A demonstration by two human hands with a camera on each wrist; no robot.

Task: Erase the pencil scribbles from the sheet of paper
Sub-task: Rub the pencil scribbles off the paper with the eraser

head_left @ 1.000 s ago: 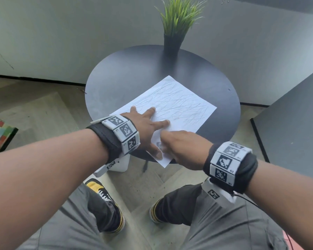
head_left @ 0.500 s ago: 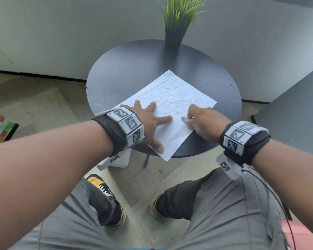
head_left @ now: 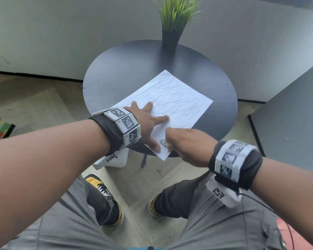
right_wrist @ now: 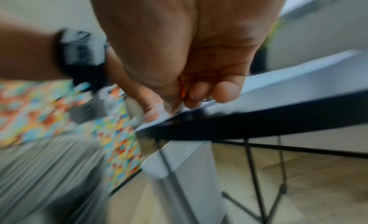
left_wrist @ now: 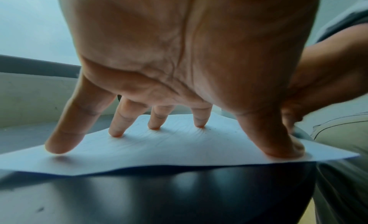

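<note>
A white sheet of paper (head_left: 172, 103) covered in grey pencil scribbles lies on the round black table (head_left: 119, 76), its near corner hanging over the edge. My left hand (head_left: 148, 121) lies flat on the sheet's near left part, fingers spread and straight; in the left wrist view the fingertips (left_wrist: 115, 133) press the paper (left_wrist: 179, 148) down. My right hand (head_left: 184, 143) is curled and blurred with motion at the sheet's near corner, pinching a small pale eraser (head_left: 163, 142) against the paper. In the right wrist view the curled right fingers (right_wrist: 199, 95) hide most of it.
A potted green grass plant (head_left: 172, 26) stands at the table's far edge. A dark grey surface (head_left: 293, 123) rises at the right. A white box (head_left: 116, 159) sits on the floor below the table, near thin black legs (right_wrist: 256, 172). My knees and shoes are below.
My right hand with the eraser swept out to the sheet's right side and has now come back to the near corner by my left thumb. The left hand stayed pressing the paper.
</note>
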